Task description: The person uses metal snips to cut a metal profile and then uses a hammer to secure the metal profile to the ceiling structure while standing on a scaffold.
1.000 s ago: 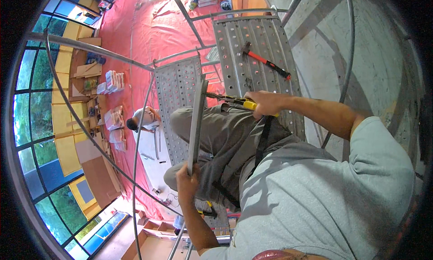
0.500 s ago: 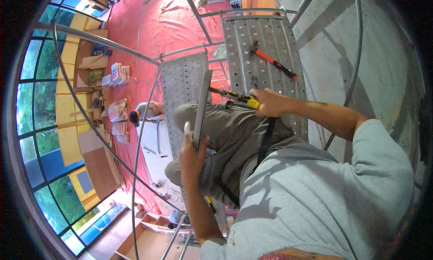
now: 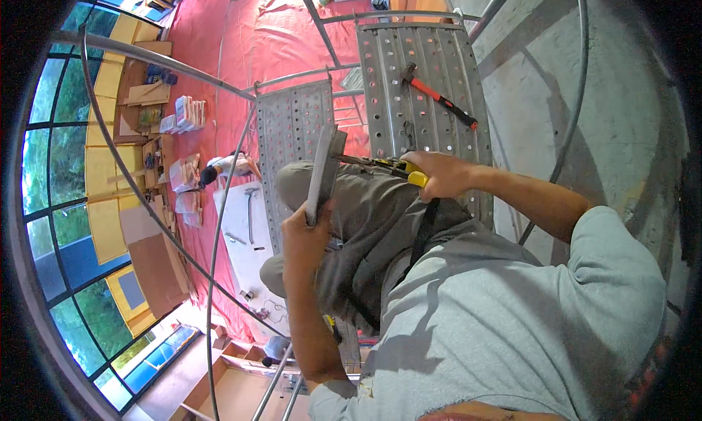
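My left hand (image 3: 304, 240) is closed around the lower end of a grey metal channel (image 3: 320, 178), which stands nearly upright over my bent knee. In my right hand (image 3: 444, 174) is a pair of snips (image 3: 386, 165) with yellow handles and dark metal jaws. The jaws point left and meet the edge of the channel near its upper part; I cannot tell how deep they bite. Beyond my right hand, a hammer (image 3: 440, 98) with a red and black handle lies on the perforated metal platform (image 3: 380, 63).
A second perforated platform (image 3: 292, 114) adjoins on the left, lower down. Scaffold tubes (image 3: 157, 64) surround me. Far below, a person (image 3: 234, 165) bends by a white board (image 3: 245, 256) on a red floor covering (image 3: 270, 33). A grey wall (image 3: 621, 92) rises at right.
The channel has turned, so its broad face shows, and my left hand has shifted up along with it. The yellow handles of the snips show farther apart. The person below has moved slightly.
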The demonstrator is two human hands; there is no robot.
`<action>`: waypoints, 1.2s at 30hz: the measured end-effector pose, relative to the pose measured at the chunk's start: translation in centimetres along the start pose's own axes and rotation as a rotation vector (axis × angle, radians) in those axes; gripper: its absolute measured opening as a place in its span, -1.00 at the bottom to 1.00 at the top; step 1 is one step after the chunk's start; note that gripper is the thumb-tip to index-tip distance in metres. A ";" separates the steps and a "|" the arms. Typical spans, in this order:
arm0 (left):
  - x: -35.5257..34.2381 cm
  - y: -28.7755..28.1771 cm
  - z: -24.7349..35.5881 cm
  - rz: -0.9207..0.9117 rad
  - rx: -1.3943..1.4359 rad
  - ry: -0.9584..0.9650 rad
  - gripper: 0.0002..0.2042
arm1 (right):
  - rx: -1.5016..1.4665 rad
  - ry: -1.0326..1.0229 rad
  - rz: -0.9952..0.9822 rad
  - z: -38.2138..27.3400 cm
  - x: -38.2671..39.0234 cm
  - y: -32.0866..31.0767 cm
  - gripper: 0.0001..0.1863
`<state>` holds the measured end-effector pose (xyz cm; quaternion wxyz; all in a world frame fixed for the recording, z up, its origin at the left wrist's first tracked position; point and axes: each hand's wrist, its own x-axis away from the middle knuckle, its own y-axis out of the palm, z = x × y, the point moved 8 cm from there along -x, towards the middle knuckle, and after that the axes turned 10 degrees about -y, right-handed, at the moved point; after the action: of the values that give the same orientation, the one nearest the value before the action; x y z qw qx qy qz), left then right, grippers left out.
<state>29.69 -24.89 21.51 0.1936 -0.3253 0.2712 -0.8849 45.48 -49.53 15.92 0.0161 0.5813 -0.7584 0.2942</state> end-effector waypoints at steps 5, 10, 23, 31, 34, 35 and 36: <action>0.6 -0.2 0.1 -0.093 0.062 -0.052 -0.67 | -0.058 0.013 -0.015 -0.4 0.2 0.4 -0.21; 0.3 0.2 -0.8 -0.136 0.138 -0.095 -0.67 | 0.021 -0.032 0.001 -0.4 0.0 0.5 -0.29; 0.7 2.3 -3.3 -0.436 0.542 -0.177 -0.68 | 0.025 -0.139 -0.086 0.1 -0.4 0.9 -0.23; 1.2 2.0 -3.7 -0.449 0.531 -0.214 -0.66 | -0.231 -0.079 -0.153 -1.1 -0.1 1.9 -0.11; 0.9 2.6 -4.7 -0.454 0.506 -0.194 -0.65 | -0.261 -0.021 -0.161 -1.5 0.1 1.9 -0.07; 0.9 3.0 -5.2 -0.471 0.536 -0.198 -0.66 | -0.239 0.000 -0.154 -1.7 0.2 1.7 -0.05; 1.0 3.3 -5.3 -0.491 0.568 -0.199 -0.66 | -0.235 0.002 -0.151 -1.8 0.3 1.8 -0.05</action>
<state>25.97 -26.09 16.58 0.0839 -0.3985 -0.0906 -0.9088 43.28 -48.68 16.72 0.1068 0.6308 -0.7416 0.2018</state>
